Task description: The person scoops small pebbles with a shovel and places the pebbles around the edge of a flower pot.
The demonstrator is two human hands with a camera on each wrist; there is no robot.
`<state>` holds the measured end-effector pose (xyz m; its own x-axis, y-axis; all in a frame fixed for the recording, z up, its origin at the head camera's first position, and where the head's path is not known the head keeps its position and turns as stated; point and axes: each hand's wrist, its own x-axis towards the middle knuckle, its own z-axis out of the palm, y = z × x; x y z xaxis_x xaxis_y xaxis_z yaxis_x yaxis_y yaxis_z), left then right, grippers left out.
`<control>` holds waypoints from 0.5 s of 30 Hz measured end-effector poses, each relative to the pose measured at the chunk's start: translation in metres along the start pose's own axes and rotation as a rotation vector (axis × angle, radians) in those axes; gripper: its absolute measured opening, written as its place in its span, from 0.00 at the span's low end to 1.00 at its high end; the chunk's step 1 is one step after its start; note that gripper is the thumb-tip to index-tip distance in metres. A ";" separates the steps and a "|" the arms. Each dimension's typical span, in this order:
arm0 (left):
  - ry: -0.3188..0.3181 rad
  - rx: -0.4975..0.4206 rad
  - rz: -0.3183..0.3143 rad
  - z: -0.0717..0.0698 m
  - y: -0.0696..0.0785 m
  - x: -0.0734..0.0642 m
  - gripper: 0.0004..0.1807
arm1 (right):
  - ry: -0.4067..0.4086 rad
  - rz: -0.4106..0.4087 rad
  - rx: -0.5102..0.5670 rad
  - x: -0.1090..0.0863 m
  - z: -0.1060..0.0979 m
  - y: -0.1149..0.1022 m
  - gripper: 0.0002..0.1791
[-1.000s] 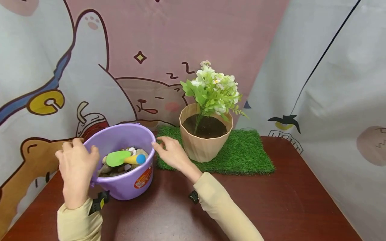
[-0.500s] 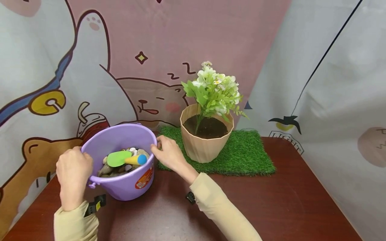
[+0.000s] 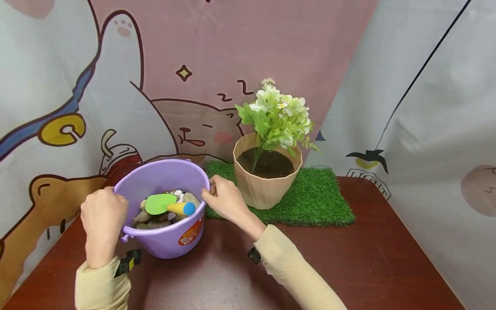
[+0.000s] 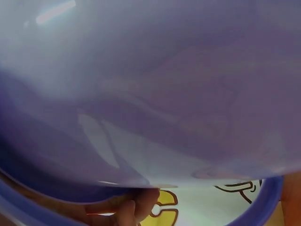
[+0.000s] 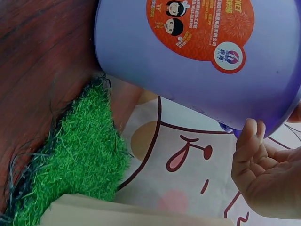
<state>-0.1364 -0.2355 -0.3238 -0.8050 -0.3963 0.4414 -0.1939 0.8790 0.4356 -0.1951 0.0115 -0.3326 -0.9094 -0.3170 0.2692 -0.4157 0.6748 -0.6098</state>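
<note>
A purple bucket (image 3: 166, 246) stands on the left part of the table, holding several stones (image 3: 144, 216). A small toy shovel (image 3: 160, 204) with a green blade, yellow handle and blue end lies on those stones. My left hand (image 3: 103, 217) grips the bucket's left rim, its fingers curled over the edge. In the left wrist view some of its fingers (image 4: 141, 210) show under the rim. My right hand (image 3: 227, 199) holds the right rim between thumb and fingers. The right wrist view shows curled fingers (image 5: 249, 139) against the bucket's outside, below the rim.
A beige flowerpot (image 3: 263, 191) with dark soil and a white-flowered plant (image 3: 279, 116) stands right of the bucket, on a green turf mat (image 3: 321, 198). The brown table (image 3: 348, 262) meets a printed cloth backdrop (image 3: 217, 47) behind and at the right.
My left hand's raised fingers have come down and curled over the left rim. The bucket, held by both hands, has since shifted slightly to the right. The shovel and stones moved along with it.
</note>
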 end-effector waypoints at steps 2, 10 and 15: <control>0.005 0.010 0.018 0.000 0.004 -0.002 0.14 | 0.003 0.002 0.005 -0.003 -0.003 0.002 0.09; -0.024 0.033 0.015 0.001 0.017 -0.006 0.13 | 0.001 -0.005 0.045 -0.013 -0.012 0.011 0.09; -0.062 0.045 0.015 0.001 0.023 -0.009 0.14 | 0.010 -0.005 0.062 -0.019 -0.017 0.016 0.09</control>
<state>-0.1341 -0.2113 -0.3181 -0.8407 -0.3676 0.3976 -0.2058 0.8961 0.3933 -0.1845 0.0398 -0.3347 -0.9075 -0.3132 0.2799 -0.4191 0.6305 -0.6533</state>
